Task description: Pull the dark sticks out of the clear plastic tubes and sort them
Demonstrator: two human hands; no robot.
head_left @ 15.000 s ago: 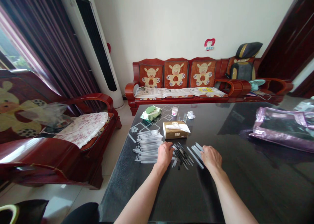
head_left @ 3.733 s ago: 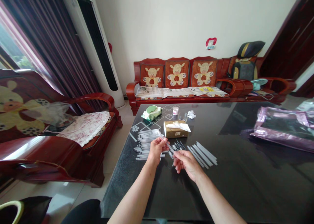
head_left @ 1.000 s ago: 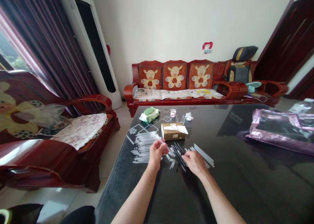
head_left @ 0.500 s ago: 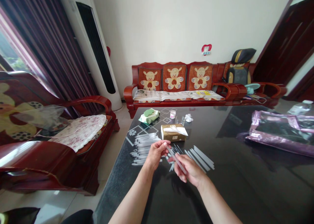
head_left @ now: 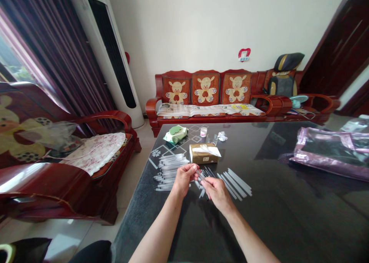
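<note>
Between my hands is a slim translucent pen (head_left: 200, 174), slanting down toward the right, with a dark end below my right hand. My left hand (head_left: 184, 177) pinches its upper end between thumb and fingers. Closed around its lower part is my right hand (head_left: 217, 192), which hides much of it. Several similar translucent pens with dark ends (head_left: 170, 172) lie in a pile beside my left hand. Thin dark refills (head_left: 209, 172) lie just beyond my fingers. To the right are several frosted, empty-looking pen barrels (head_left: 235, 184). Small clear pieces (head_left: 201, 193) lie partly hidden under my hands.
A tissue pack (head_left: 204, 158) stands just behind the hands. Farther back on the dark glossy table (head_left: 271, 224) are green wet wipes (head_left: 175, 134), a small white tub (head_left: 203, 131), a clear glass (head_left: 213, 138) and crumpled tissue (head_left: 222, 136). A purple-edged clear bag (head_left: 331, 171) lies at right.
My right hand has moved up along the pen toward my left hand and turned knuckles-up. The pen's dark end now shows below it. My left hand stays nearly in place.
</note>
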